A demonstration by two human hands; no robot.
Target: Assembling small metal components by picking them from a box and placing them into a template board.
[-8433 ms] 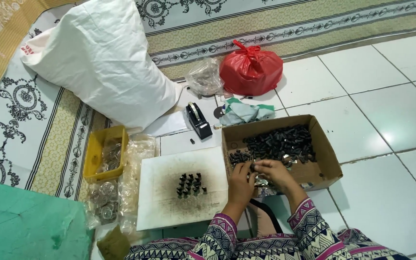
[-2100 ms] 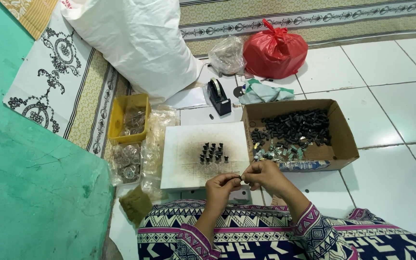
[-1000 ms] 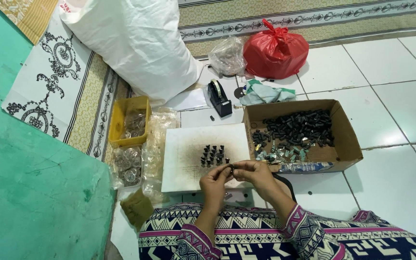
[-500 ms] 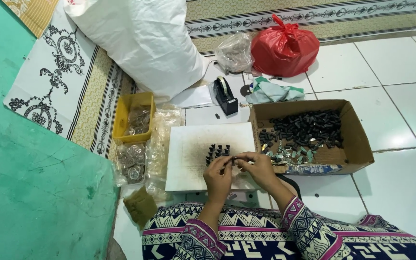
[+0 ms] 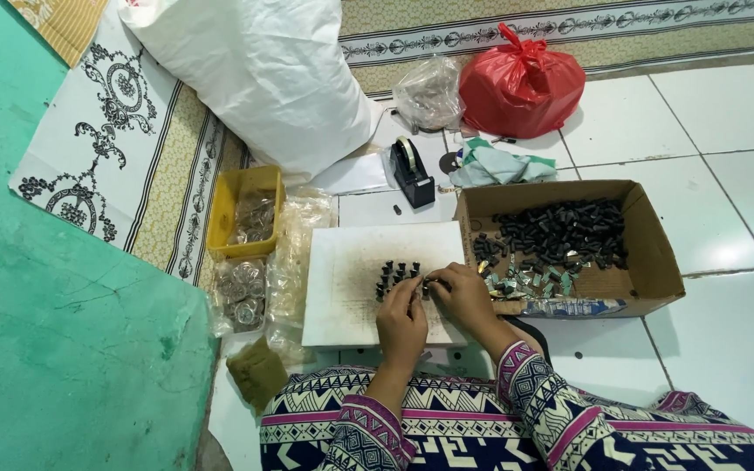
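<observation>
Left hand [image 5: 401, 311] and right hand [image 5: 457, 292] meeting over white board [image 5: 351, 288], fingertips pinching a tiny part too small to identify, beside standing black pieces [image 5: 396, 273]; cardboard box [image 5: 647, 262] sitting just right

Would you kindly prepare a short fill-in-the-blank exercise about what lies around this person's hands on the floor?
1. Both hands, left hand and right hand, meet over a flat ____ board.
2. The small dark parts fill a ____ box to the person's right.
3. The tied plastic bag near the mat is ____.
4. The small tray left of the board is ____.

Missing words: white; cardboard; red; yellow
</observation>
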